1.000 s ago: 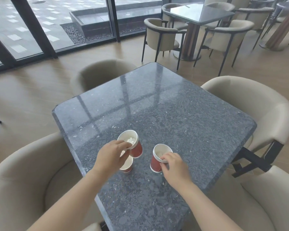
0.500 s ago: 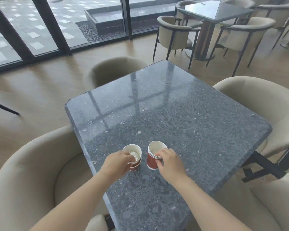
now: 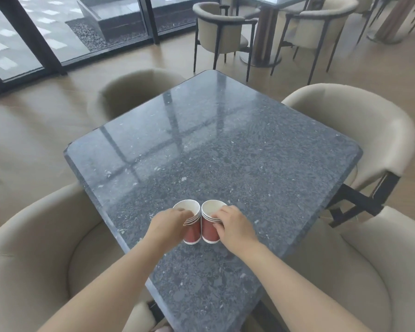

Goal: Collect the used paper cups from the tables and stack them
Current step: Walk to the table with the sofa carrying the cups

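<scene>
Two short stacks of red paper cups with white rims stand side by side, touching, near the front of the dark stone table (image 3: pixel 225 144). My left hand (image 3: pixel 167 224) grips the left stack (image 3: pixel 192 232) from its left side, fingers over the rims. My right hand (image 3: pixel 234 226) holds the right stack (image 3: pixel 209 232) from its right side, fingertips on the top rim. Both stacks rest upright on the tabletop. The inside of each top cup looks white.
Beige armchairs ring the table: one at the left front (image 3: pixel 34 248), one at the right front (image 3: pixel 369 271), one at the far right (image 3: pixel 359 125), one at the far left (image 3: pixel 132 89). Another table (image 3: pixel 266 29) with chairs stands behind, by the glass wall.
The lifted cup in my left hand has gone down into the cup below it, forming a stack. Both stacks have been drawn together until they touch.
</scene>
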Motion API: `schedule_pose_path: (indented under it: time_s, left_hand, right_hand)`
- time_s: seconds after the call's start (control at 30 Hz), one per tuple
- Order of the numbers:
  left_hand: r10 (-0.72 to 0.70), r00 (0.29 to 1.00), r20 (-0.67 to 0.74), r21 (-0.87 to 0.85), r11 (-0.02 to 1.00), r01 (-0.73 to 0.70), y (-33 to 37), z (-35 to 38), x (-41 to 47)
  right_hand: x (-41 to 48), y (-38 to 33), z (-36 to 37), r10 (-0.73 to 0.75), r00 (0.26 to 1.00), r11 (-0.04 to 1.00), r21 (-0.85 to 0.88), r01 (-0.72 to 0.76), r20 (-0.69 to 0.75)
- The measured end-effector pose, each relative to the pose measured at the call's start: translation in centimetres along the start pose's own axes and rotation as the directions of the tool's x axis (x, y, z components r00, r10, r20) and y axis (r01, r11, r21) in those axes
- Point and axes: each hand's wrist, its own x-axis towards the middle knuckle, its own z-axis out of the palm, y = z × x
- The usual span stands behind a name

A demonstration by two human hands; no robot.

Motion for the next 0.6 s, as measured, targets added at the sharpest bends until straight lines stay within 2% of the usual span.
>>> schedule_pose_path:
  time_s: [0.17, 0.33, 0.47, 0.6]
  left_hand:
    - [0.173, 0.977, -0.123, -0.15, 0.97, -0.191, 1.8, -2.5, -1.5]
    - [0.402, 0.903, -0.154, -0.138, 0.896, -0.423, 4.9, -4.9, -3.6]
    - [0.535, 0.829, -0.161, -0.178, 0.811, -0.557, 7.9, -6.1, -5.6]
    - [0.666, 0.727, -0.169, -0.257, 0.682, -0.684, 12.2, -6.4, -9.1]
  right_hand:
    - [-4.2, -1.3, -2.1, 0.075, 0.975, 0.995, 0.075, -0.061, -0.208]
    - [-9.9, -3.6, -3.8, 0.201, 0.901, 0.978, 0.035, -0.203, -0.383]
    - [-15.2, -5.7, -4.9, 0.306, 0.798, 0.945, 0.067, -0.319, -0.519]
    - [-22.4, -8.0, -5.6, 0.413, 0.631, 0.884, 0.121, -0.452, -0.657]
